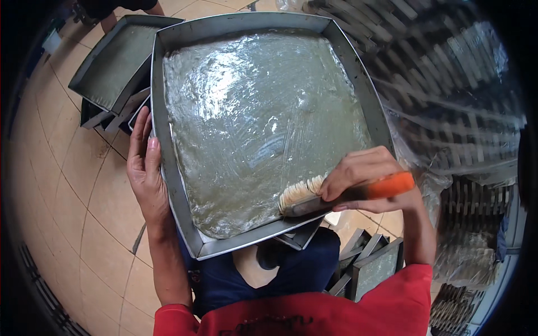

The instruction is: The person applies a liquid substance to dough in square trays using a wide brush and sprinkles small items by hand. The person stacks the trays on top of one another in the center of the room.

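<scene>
A worker in a red shirt (314, 313) handles a deep-sided metal tray (241, 25) above the lap (216, 274), its glossy coating (252, 112) catching light between ten and eleven o'clock; the left hand (147, 168) rests against the outer wall between eight and nine, fingers loosely curved, though whether they grip underneath is hidden; the right hand (358, 171) has its fingers closed round an orange-handled brush (358, 193), pale bristles (301, 191) against the coating at five o'clock, beside the near wall; good brushing here probably calls for light, even pressure, overlapping strokes and bristles eased into corners without gouging, the tray held firm; other trays (126, 56) sit at ten o'clock.
</scene>
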The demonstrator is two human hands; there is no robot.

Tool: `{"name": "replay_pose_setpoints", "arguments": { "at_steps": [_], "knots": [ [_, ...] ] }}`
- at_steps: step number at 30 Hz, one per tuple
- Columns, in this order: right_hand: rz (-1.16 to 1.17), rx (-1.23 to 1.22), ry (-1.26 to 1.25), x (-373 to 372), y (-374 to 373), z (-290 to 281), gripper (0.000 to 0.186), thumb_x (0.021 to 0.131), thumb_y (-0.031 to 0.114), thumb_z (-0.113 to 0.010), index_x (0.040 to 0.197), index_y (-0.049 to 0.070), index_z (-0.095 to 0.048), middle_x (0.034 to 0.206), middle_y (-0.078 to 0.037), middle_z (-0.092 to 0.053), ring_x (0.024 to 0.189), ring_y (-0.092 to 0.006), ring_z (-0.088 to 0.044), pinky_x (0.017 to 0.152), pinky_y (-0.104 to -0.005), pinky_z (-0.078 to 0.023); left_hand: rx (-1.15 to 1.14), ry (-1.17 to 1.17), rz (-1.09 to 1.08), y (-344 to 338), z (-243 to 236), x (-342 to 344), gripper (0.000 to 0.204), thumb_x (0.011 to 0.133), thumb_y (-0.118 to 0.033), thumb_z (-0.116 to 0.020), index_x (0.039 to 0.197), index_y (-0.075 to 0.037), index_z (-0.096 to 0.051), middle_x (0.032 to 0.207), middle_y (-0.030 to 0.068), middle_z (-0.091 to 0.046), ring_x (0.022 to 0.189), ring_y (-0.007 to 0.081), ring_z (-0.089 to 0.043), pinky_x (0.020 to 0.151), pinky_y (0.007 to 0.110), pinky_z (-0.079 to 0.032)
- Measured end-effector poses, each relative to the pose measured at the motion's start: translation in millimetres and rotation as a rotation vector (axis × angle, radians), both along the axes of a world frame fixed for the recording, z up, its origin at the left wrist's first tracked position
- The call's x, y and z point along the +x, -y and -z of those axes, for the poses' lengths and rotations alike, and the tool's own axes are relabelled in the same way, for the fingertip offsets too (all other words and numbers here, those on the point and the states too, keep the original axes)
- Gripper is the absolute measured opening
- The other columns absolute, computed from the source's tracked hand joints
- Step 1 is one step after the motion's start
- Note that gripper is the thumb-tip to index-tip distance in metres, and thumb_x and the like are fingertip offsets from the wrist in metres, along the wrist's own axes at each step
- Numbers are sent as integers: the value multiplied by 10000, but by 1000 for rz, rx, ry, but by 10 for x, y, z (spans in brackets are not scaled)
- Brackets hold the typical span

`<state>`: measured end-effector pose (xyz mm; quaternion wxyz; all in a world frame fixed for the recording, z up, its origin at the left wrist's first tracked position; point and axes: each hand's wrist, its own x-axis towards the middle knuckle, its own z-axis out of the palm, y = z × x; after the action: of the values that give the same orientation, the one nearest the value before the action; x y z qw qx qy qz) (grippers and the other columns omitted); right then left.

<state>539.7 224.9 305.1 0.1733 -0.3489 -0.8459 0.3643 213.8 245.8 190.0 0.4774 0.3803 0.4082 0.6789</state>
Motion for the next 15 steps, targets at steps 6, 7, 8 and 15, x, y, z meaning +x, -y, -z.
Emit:
{"name": "replay_pose_setpoints", "arguments": {
  "at_steps": [6, 7, 8, 15],
  "knots": [
    [415, 505, -25, 29, -1681, 10, 280, 877, 209, -714, 1106, 52, -674, 924, -87, -728, 836, -204, -706, 764, -350, -554, 46, -26, 33, -42, -27, 9, 452, 1013, -94, -509, 1443, 24, -433, 1418, 154, -498, 1273, 192, -498, 1085, 312, -380],
    [572, 509, 83, -64, -1857, -12, 383, 901, 262, -743, 1192, 43, -626, 990, -97, -716, 890, -176, -692, 800, -323, -548, 35, -37, 32, -41, -33, 45, 453, 1014, -98, -508, 1445, 19, -430, 1414, 151, -499, 1268, 192, -501, 1083, 313, -381],
    [541, 451, 118, -357, -1863, -82, 405, 898, 286, -741, 1229, 84, -624, 1100, -120, -700, 967, -214, -691, 868, -350, -535, 36, -54, 25, -19, -47, 11, 453, 1014, -98, -508, 1445, 19, -430, 1414, 151, -499, 1268, 192, -501, 1083, 313, -381],
    [-105, 558, 9, -1316, -716, 283, 380, 778, 103, -692, 1140, 219, -675, 917, -69, -704, 817, -303, -686, 616, -411, -553, 61, -137, 48, -31, -18, -31, 448, 1034, -138, -470, 1459, -10, -407, 1435, 121, -481, 1253, 185, -521, 1076, 329, -411]
  ]
}}
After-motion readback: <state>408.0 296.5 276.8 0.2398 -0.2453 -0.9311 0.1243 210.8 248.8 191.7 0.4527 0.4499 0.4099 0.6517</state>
